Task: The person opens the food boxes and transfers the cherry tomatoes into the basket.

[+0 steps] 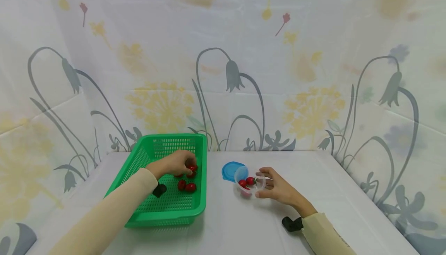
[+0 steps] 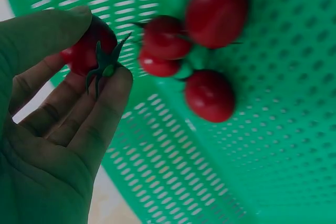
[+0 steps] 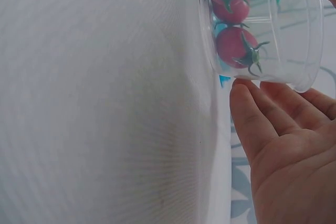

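My left hand reaches into the green plastic basket. In the left wrist view it pinches a red cherry tomato with a green stem between thumb and fingers. Several other cherry tomatoes lie in the basket beside the hand. My right hand holds a small clear plastic container at its side, thumb on the near side and fingers on the far side. A few cherry tomatoes with green stems rest inside the container, which stands on or just above the table.
A blue lid lies on the white-covered table just behind the container, right of the basket. A flower-printed cloth hangs behind the table. Black wrist cameras sit at the sleeves.
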A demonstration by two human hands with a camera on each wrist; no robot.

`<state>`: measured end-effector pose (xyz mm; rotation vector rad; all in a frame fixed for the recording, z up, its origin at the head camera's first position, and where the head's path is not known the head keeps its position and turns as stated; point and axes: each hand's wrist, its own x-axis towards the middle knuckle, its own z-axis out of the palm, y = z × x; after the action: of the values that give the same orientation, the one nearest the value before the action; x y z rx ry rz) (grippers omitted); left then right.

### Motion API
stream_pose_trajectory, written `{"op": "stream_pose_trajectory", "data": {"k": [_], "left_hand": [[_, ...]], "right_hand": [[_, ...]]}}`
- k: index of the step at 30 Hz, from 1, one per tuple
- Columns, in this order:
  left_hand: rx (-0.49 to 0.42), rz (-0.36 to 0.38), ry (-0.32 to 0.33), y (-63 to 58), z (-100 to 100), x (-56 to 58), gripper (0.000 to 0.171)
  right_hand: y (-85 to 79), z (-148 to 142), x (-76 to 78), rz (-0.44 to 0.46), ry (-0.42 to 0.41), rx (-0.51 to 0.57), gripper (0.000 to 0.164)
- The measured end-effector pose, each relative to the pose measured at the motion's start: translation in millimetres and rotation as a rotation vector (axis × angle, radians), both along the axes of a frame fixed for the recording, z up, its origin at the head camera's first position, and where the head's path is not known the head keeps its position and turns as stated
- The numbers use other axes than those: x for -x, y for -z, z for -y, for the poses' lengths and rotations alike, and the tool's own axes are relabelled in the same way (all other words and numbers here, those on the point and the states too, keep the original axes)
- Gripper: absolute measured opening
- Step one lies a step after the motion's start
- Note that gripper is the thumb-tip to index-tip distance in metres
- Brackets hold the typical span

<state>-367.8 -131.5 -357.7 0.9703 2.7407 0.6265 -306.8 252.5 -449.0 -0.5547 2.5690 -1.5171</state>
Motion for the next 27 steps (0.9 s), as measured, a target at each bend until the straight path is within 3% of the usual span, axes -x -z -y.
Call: {"op": "stream_pose_trajectory", "data": {"k": [9,15,27], "left_hand": [[0.041,0.008,-0.009,17.2,3,-0.5,0.025],[0.048,0.031,-0.012,20.7,1,-1.8,0.028],[0.046,0.004,-0.009,19.6,3,-0.6,0.022]], "right_hand": [[-1.0,1,-1.4,0.003,0.011,-0.004,0.086],[0.0,1,-2.0,-0.003,-0.003,0.0,0.085],[-3.0,2,-2.7,0.003,-0.007,0.004,0.085]]}}
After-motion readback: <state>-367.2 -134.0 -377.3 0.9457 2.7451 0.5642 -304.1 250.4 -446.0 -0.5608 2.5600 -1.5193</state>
